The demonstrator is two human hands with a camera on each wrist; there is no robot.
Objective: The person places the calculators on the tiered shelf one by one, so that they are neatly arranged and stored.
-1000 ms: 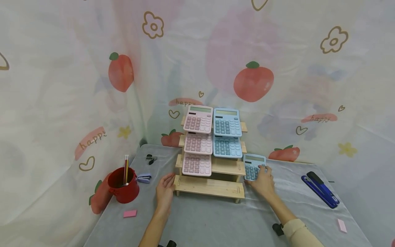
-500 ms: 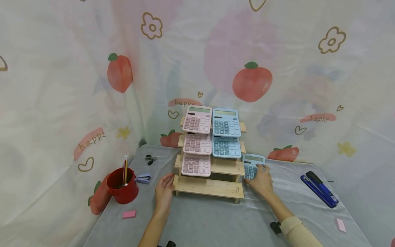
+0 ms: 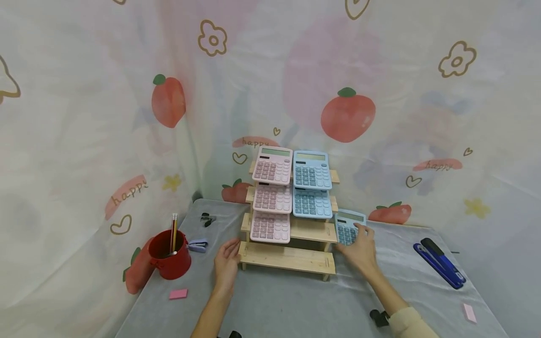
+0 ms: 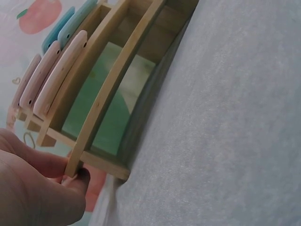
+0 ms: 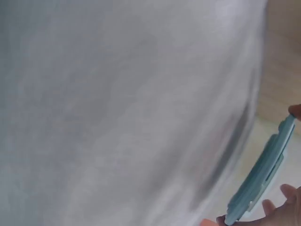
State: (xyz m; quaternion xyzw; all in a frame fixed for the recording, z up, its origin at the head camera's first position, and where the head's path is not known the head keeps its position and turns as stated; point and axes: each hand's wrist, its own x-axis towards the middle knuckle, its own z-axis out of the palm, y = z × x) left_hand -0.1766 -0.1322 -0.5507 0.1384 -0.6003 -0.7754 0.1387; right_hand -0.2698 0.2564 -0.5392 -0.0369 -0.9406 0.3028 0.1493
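Note:
A stepped wooden rack stands mid-table. Its left column bears pink calculators, its right column blue calculators. My left hand pinches the left end of the lowest board between thumb and fingers, as the left wrist view shows. Right of the rack, my right hand grips another blue calculator by its edges. Seen edge-on in the right wrist view, that calculator lies between fingertips at both ends. Part of its keypad is hidden behind the fingers.
On the left are a red pencil bucket, a pale purple clip-like item, small black items and a pink eraser. A blue stapler and pale pink eraser lie right. A patterned curtain surrounds the table.
My right hand has raised the blue calculator slightly and tilted it a little. The left hand stays at the rack's end. The head view has shifted slightly.

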